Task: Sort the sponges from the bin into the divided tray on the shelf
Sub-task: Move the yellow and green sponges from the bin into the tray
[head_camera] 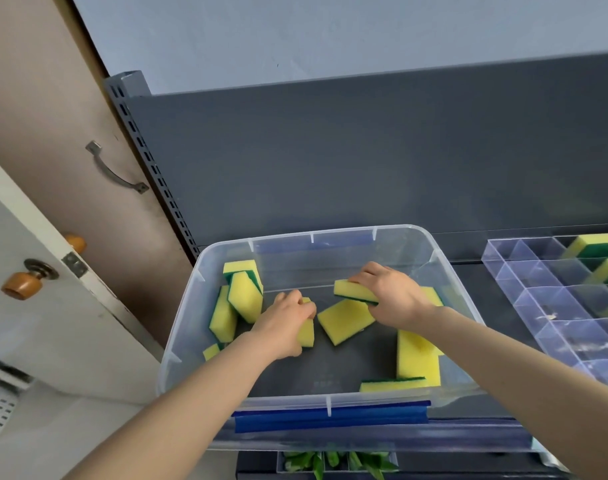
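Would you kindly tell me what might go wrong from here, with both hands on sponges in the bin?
1. The right hand grips a raised sponge that sits over a corner of the flat sponge; lifting could drag that one along.
2. The divided tray stands to the right, so the left hand, gripping a second sponge, must cross past the right hand and may bump it.
3. The leaning sponges beside the left hand could topple if brushed.

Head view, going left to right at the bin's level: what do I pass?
Wooden door knob → leaning sponges → left hand gripping one sponge → right hand gripping a second sponge → divided tray.
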A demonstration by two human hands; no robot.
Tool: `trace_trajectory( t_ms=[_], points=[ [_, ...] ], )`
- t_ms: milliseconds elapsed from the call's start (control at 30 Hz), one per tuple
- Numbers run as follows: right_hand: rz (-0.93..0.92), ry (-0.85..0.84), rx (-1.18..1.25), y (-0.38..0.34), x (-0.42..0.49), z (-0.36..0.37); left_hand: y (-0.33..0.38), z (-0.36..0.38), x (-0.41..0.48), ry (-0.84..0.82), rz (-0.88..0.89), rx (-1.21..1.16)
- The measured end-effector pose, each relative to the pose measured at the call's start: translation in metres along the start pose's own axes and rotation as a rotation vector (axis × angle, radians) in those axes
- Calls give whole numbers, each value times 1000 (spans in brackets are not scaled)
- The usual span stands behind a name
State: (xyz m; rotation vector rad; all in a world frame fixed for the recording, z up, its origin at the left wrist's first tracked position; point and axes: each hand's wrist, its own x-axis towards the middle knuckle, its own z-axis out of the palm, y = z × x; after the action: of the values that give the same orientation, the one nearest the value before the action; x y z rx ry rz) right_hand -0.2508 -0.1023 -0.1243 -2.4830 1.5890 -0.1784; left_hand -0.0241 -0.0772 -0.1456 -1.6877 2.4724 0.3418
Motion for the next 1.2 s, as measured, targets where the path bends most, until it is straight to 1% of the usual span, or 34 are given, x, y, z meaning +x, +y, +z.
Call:
trace_trajectory(
  t_ms=[100,167,300,467,533,600,767,867,1033,1200],
  points=[
    [-4,31,24,1,-1,-1,0,2,-3,6,57,-30],
    [-10,37,36,2,-2,-1,1,2,-5,68,58,-91],
    [32,80,93,0,-2,-2,0,-8,-5,272,-42,-224],
    [41,247,239,4,0,-21,1,-36,-6,389,-113,-240],
    [53,287,277,8,-2,-34,7,-54,-4,452,-165,-251],
    [45,307,284,16,-7,-49,18,-75,-1,486,-179,-264],
    [12,399,319,48,-27,-96,63,-122,18,569,-65,-249],
    [13,439,291,78,-41,-123,97,-144,36,628,4,-257],
    [42,437,181,139,-65,-157,157,-157,73,628,87,-274],
    [141,414,120,202,-90,-177,216,-154,111,606,161,-287]
  ],
)
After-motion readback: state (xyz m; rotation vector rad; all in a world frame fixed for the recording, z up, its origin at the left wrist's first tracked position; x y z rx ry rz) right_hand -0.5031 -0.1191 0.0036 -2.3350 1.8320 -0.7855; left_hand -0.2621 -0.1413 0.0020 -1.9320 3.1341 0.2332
